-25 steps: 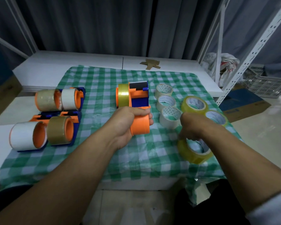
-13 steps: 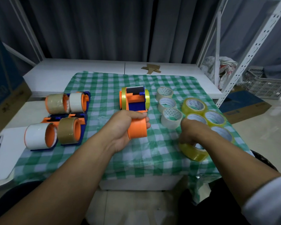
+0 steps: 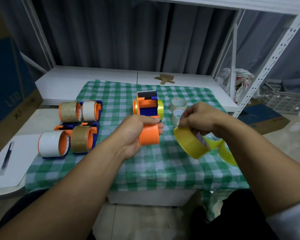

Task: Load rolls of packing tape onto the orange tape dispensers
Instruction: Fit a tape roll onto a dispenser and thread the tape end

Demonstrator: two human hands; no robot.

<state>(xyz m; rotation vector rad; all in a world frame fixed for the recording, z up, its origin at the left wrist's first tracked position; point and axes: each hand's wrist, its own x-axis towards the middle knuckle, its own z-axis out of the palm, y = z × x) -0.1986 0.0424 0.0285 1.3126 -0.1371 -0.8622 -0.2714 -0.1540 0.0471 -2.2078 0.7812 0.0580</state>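
Note:
My left hand (image 3: 137, 129) grips the orange handle of an orange and blue tape dispenser (image 3: 148, 108) that stands on the green checked cloth (image 3: 154, 161); a yellow roll sits on the dispenser. My right hand (image 3: 200, 118) holds a yellow tape roll (image 3: 189, 144) lifted off the cloth, just right of the dispenser handle. Another yellow roll (image 3: 227, 153) lies partly hidden under my right forearm. Two pale rolls (image 3: 178, 103) lie behind my right hand.
Several loaded dispensers (image 3: 71, 129) with white and brown rolls lie at the cloth's left edge. A pen (image 3: 6, 157) rests on a white board at the left. White metal shelving (image 3: 260, 66) rises at the right, a white platform lies behind the cloth.
My right hand has lifted a yellow roll off the cloth and brought it up and left towards the dispenser. My left hand keeps its grip on the handle. The camera tilted up.

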